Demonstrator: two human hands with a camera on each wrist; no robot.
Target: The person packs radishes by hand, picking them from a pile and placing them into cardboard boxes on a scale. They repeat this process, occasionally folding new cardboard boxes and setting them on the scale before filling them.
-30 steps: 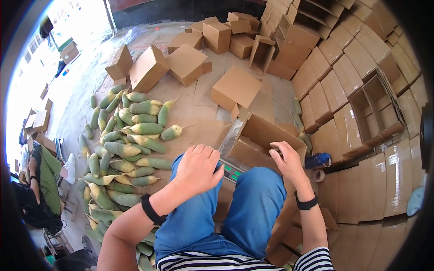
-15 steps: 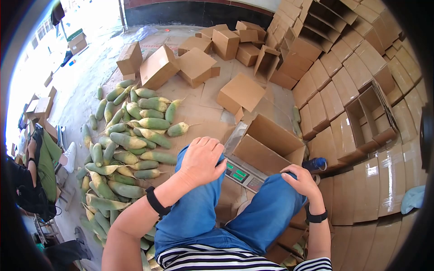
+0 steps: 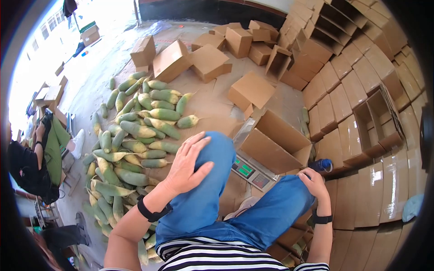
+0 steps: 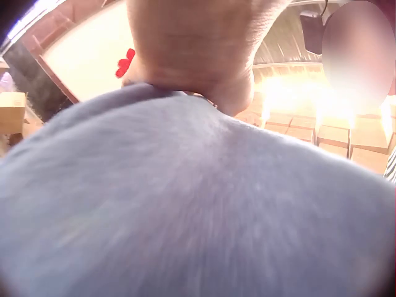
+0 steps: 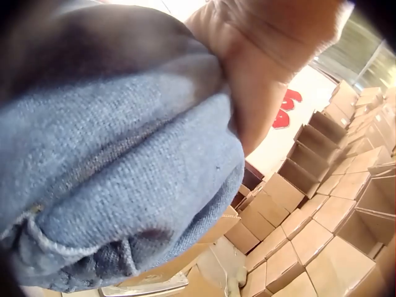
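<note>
In the head view my left hand [image 3: 187, 165] rests on the side of my left knee [image 3: 214, 151], fingers straight and thumb apart, holding nothing. The left wrist view shows the palm side of that hand [image 4: 192, 49] against the blue trouser leg [image 4: 185, 192]. My right hand [image 3: 313, 183] lies loosely over my right knee [image 3: 289, 194], also holding nothing. The right wrist view has its heel [image 5: 260, 62] on the denim [image 5: 136, 161]. Between and beyond the knees sits a digital scale [image 3: 260, 180] with lit green displays. An open carton [image 3: 273, 151] stands just behind its panel.
A heap of green-and-white radishes [image 3: 131, 128] covers the floor at left. Stacked cartons [image 3: 337, 106] line the right side, with a blue bottle [image 3: 322, 165] near my right hand. Loose boxes [image 3: 210, 63] lie at the back. Another person [image 3: 27, 167] sits at far left.
My knees have spread, showing more of the scale. The right hand has come down from beside the carton onto the right knee. The left hand has shifted to the left knee's outer side.
</note>
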